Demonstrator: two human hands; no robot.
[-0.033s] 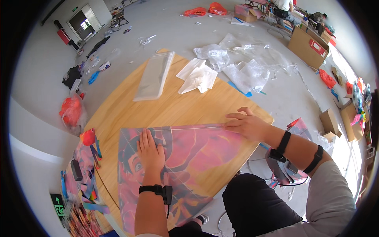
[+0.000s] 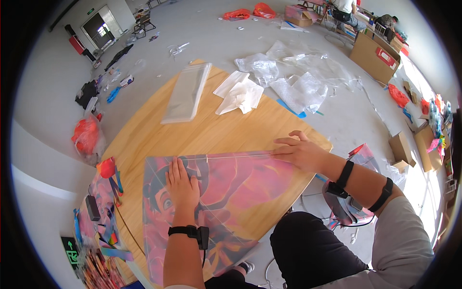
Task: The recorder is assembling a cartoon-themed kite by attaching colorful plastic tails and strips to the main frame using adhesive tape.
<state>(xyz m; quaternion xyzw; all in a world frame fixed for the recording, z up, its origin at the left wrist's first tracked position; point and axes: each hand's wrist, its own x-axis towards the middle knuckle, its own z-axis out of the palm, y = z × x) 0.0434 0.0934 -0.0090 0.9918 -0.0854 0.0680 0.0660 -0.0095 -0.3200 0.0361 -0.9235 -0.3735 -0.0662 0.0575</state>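
A thin pink and purple printed kite [image 2: 245, 183] with a cartoon figure lies on the wooden table [image 2: 216, 137]. Along its far edge runs a slim pale rod [image 2: 236, 155], with a small white piece partway along it. Flat on the kite's left part rests my left hand [image 2: 183, 185], fingers stretched toward that edge. My right hand [image 2: 301, 151] lies at the right end of the same edge. Its fingers are apart and point left, their tips by the rod; the thumb is mostly hidden. Both wrists wear black straps.
Clear plastic sleeves [image 2: 187, 94] and crumpled white paper [image 2: 240, 94] lie at the table's far side. Another printed kite with ribbon tails [image 2: 115, 253] is at the left. Clear plastic sheets [image 2: 303, 91] cover floor beyond; a cardboard box [image 2: 375, 58] stands far right. People sit behind.
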